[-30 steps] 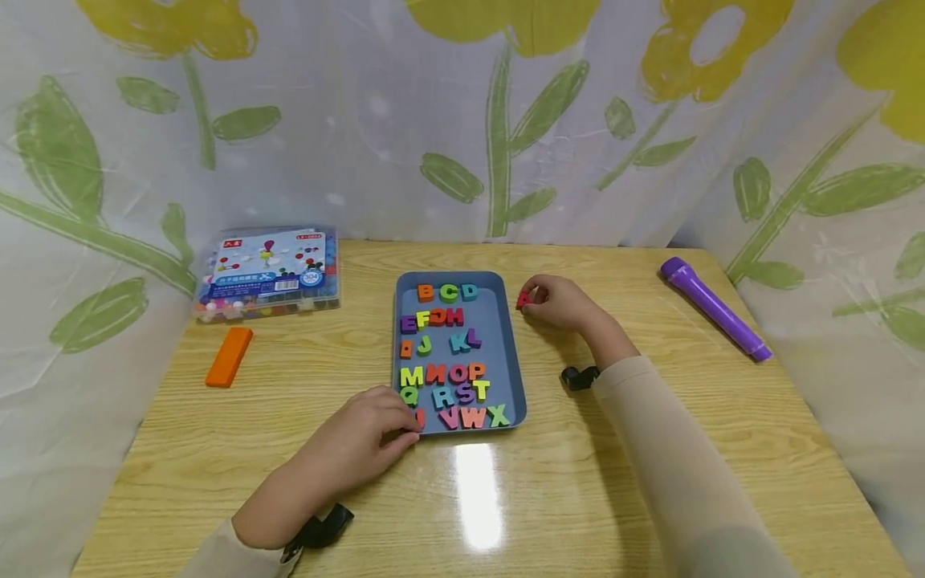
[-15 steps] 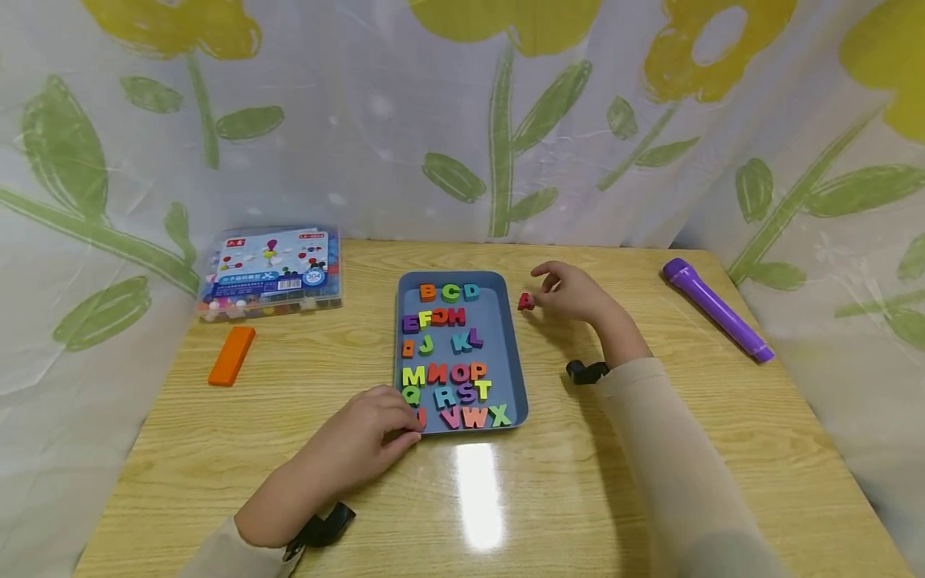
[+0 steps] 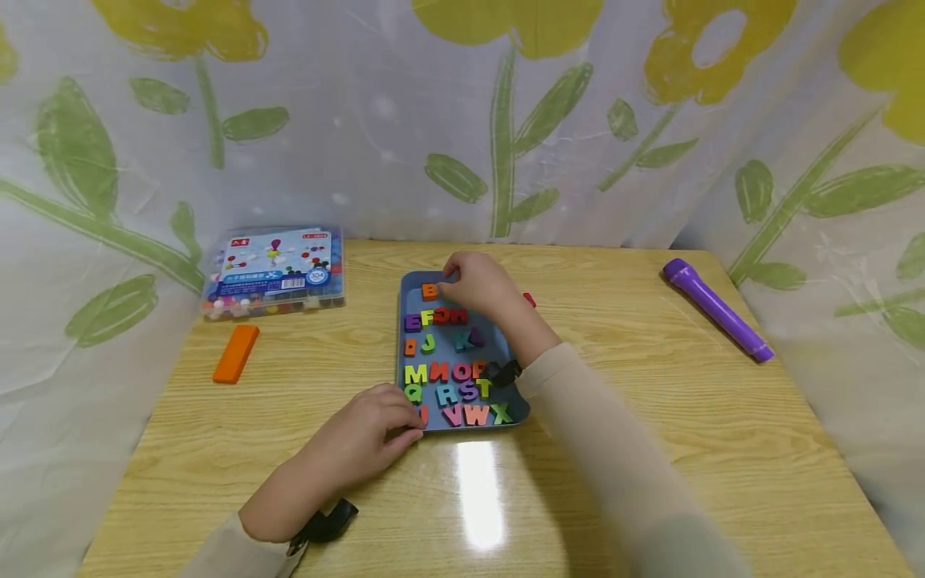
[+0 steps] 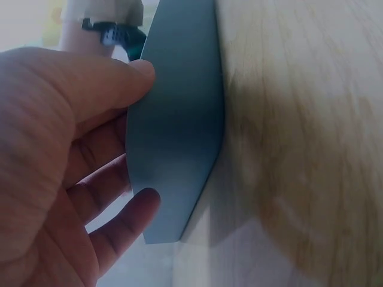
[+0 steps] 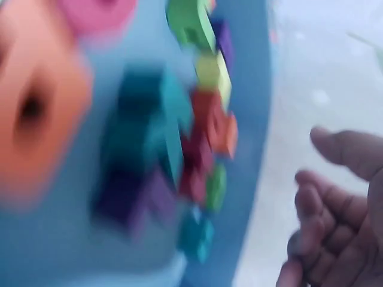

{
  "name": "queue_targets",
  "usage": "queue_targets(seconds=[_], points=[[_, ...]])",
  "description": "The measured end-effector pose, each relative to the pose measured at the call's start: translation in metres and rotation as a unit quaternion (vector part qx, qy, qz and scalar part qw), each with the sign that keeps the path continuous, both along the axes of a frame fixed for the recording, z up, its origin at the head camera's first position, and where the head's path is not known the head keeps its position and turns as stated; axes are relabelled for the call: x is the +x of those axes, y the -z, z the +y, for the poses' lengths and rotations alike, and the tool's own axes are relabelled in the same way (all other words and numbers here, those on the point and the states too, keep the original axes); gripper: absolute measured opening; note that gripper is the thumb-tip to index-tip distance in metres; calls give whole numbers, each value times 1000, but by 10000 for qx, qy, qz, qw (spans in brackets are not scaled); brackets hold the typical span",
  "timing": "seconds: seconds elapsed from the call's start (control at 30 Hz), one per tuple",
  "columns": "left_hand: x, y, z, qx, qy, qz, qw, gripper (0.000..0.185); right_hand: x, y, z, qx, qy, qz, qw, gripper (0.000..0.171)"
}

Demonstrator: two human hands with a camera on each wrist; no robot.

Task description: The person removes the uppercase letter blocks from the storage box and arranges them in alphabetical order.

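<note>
A blue-grey tray (image 3: 515, 405) holds rows of colourful toy letters. My left hand (image 3: 370, 432) grips its near left corner, with the thumb against the outer wall (image 4: 179, 119) in the left wrist view and some fingers over the rim. My right hand (image 3: 478, 282) is above the tray's far end, beside the orange letter B (image 3: 429, 291), and covers the letters to the right of it. In the right wrist view, the thumb and fingers (image 5: 344, 206) are apart with nothing between them. The red letter A (image 3: 530, 299) lies on the table right of the tray, partly behind my right arm.
A clear plastic case (image 3: 275, 273) of coloured parts stands at the back left of the table (image 3: 650, 449). In front of it lies an orange bar (image 3: 236, 353). On the right rests a purple toy microphone (image 3: 717, 309). A flowered curtain (image 3: 361, 120) hangs behind.
My right hand has let go of the red letter A beside the tray and moved left over the tray's far end. The left hand has stayed at the tray corner.
</note>
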State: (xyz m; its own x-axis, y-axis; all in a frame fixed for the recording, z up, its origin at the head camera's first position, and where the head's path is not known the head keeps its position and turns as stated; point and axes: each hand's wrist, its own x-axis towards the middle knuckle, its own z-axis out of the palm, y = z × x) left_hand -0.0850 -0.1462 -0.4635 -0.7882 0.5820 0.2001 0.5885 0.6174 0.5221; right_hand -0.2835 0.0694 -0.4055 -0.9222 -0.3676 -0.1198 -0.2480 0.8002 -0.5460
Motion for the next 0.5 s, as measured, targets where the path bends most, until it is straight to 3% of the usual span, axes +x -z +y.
queue_targets(seconds=[0.2,0.33,0.5], points=[[0,2,-2,27,78,31,10000,6,-1,23,-30,705,732,-185,9947,34],[1,1,-1,0,107,17,9999,5,-5,35,-36,941,833,-155,9919,41],[1,0,-4,-21,140,118,9998,4,-7,36,-47,1311,992,-61,9864,41]])
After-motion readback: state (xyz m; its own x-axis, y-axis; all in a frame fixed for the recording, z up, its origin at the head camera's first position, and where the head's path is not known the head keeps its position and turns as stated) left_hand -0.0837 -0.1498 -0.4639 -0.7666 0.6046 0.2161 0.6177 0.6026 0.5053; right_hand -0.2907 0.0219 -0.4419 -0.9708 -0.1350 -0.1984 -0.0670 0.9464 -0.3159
